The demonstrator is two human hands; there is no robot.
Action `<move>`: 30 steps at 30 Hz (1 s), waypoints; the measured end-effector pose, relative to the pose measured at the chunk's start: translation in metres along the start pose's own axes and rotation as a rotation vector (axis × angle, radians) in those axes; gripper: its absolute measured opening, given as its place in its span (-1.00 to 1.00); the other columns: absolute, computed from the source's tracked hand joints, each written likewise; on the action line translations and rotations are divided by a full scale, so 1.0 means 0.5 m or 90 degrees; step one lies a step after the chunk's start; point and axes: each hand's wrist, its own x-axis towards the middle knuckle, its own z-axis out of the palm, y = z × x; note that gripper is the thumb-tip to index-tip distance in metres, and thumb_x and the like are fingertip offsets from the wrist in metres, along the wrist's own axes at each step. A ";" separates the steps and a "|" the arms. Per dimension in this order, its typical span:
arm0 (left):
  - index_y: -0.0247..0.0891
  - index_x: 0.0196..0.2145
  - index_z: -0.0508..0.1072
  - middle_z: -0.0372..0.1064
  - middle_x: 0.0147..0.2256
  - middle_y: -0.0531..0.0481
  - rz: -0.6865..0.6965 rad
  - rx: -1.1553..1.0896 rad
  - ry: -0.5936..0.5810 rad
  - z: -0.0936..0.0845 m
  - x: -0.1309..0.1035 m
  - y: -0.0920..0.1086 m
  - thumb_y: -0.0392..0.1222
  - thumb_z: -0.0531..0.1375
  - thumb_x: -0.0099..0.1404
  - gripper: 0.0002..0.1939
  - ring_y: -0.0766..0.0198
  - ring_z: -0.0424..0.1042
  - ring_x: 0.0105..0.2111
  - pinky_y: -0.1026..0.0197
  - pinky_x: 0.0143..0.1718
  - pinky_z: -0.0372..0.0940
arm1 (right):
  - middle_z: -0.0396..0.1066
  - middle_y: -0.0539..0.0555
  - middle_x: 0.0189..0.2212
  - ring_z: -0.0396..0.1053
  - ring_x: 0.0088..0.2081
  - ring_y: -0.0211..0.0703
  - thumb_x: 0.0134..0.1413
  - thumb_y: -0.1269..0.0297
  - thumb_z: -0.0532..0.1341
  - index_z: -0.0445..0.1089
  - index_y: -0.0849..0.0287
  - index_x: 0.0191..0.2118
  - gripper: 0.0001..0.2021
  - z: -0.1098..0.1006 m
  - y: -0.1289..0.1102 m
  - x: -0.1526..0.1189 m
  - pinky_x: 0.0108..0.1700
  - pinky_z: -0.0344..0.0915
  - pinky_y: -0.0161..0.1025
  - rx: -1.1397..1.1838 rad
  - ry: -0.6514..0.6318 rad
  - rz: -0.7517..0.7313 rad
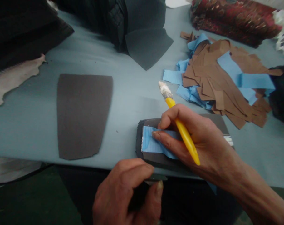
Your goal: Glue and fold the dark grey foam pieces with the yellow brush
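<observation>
Two hands by the desk's (130, 93) near edge: right hand (200, 139) grips yellow brush (186, 139), touching blue strip (148, 142); left hand (123, 190) curled, hold unclear.

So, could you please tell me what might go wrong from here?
The blue strip might crease or shift, as the thumb of the right hand touches it near one end. The yellow-handled tool in that hand has a whitish tip, which could mark the loose strips if it swings. The dark layered piece lies near the edge of the table, so a knock might push it off.
</observation>
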 end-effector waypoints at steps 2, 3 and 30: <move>-0.08 -0.05 0.42 0.50 -0.25 0.10 -0.059 0.036 0.042 -0.005 0.011 -0.007 -0.20 0.24 0.44 -0.85 0.37 0.50 -0.38 0.34 -0.30 0.46 | 0.26 -0.16 -0.52 0.18 -0.55 -0.34 0.30 0.39 0.27 0.29 0.08 -0.23 -0.87 -0.001 0.000 0.003 -0.47 0.13 -0.33 -0.011 -0.005 0.009; -0.07 -0.05 0.42 0.47 -0.27 0.12 -0.076 0.056 0.047 -0.006 0.020 -0.011 -0.16 0.25 0.44 -0.85 0.39 0.45 -0.41 0.35 -0.33 0.43 | 0.25 -0.17 -0.52 0.17 -0.55 -0.34 0.29 0.38 0.27 0.29 0.08 -0.24 -0.87 -0.001 0.000 0.004 -0.48 0.11 -0.33 -0.013 -0.006 0.011; -0.11 -0.10 0.44 0.45 -0.34 0.14 -0.199 0.040 0.005 0.008 0.111 -0.008 -0.17 0.22 0.24 -0.75 0.35 0.39 -0.43 0.24 -0.36 0.36 | 0.31 -0.11 -0.49 0.21 -0.53 -0.28 0.26 0.33 0.27 0.31 0.05 -0.24 -0.90 -0.001 0.007 0.008 -0.47 0.10 -0.26 0.035 -0.019 0.040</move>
